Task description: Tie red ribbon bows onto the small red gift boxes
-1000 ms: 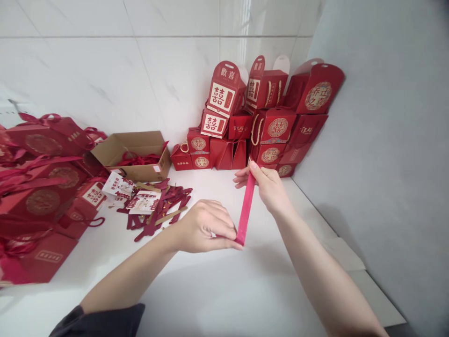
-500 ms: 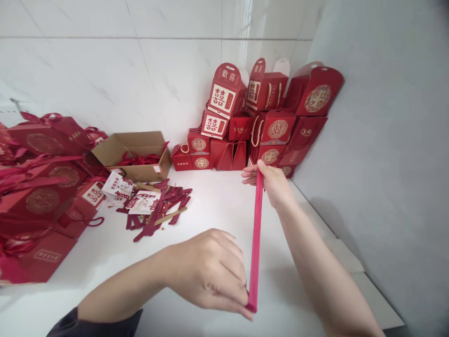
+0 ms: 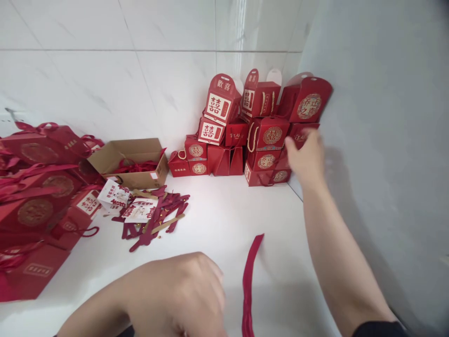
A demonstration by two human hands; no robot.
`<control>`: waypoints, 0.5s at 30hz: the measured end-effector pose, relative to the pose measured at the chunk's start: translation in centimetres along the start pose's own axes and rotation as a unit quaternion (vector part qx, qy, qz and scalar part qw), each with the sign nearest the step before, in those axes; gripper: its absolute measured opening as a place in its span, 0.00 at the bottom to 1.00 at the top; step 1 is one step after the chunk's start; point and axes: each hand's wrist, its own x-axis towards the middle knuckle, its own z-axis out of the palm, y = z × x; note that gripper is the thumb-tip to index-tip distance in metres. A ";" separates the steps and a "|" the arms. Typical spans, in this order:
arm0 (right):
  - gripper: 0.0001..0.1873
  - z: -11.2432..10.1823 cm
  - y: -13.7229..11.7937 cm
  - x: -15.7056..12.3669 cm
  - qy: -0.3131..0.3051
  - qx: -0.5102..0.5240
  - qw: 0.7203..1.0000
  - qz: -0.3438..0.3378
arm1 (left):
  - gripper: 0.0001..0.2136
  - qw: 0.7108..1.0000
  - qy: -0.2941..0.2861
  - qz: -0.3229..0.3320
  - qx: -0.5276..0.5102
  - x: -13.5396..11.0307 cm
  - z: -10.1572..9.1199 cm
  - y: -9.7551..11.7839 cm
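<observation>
A dark pink-red ribbon (image 3: 247, 285) stretches up from the bottom edge, its upper end loose above the white table. My left hand (image 3: 191, 290) is curled closed beside its lower part; the fingertips and the ribbon's lower end fall outside the picture, the hand shape matching a pinch on it. Farther out, my right hand (image 3: 306, 152) is at the right-hand stack of red gift boxes, in front of a dark red box (image 3: 299, 131). Its thumb and fingers are apart, slightly blurred, with nothing seen between them. Whether it touches the box I cannot tell.
An open cardboard box (image 3: 140, 180) with red ribbons inside stands at the back left. In front lie several dark red strips (image 3: 163, 217) and white printed cards (image 3: 141, 210). Ribboned red boxes (image 3: 37, 210) are piled left. A grey wall (image 3: 382, 164) bounds the right.
My right hand has let go of the ribbon's upper end and moved right and up to the boxes. My left hand has lowered toward the bottom edge, and the ribbon, once taut, now curves.
</observation>
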 end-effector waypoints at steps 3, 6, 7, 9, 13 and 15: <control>0.32 -1.6 -1.2 5.3 0.135 -0.006 0.989 -0.064 | 0.04 0.999 -0.027 -0.023 0.039 0.5 -0.7 0.4; 0.45 -2.4 -2.3 10.1 0.076 -0.045 0.996 -0.017 | 0.04 0.995 -0.058 -0.058 0.060 0.7 -1.1 0.4; 0.48 -2.5 -2.6 11.3 0.039 -0.057 0.998 -0.007 | 0.04 0.993 -0.066 -0.067 0.066 0.7 -1.2 0.4; 0.52 -2.4 -3.0 12.9 -0.016 -0.073 0.997 0.001 | 0.04 0.991 -0.076 -0.079 0.075 0.6 -1.3 0.4; 0.53 -1.6 -3.2 14.1 -0.063 -0.099 0.993 -0.002 | 0.04 0.988 -0.092 -0.098 0.081 0.5 -1.6 0.6; 0.53 -1.1 -3.2 14.3 -0.072 -0.107 0.992 0.007 | 0.04 0.985 -0.100 -0.111 0.090 0.5 -1.7 0.8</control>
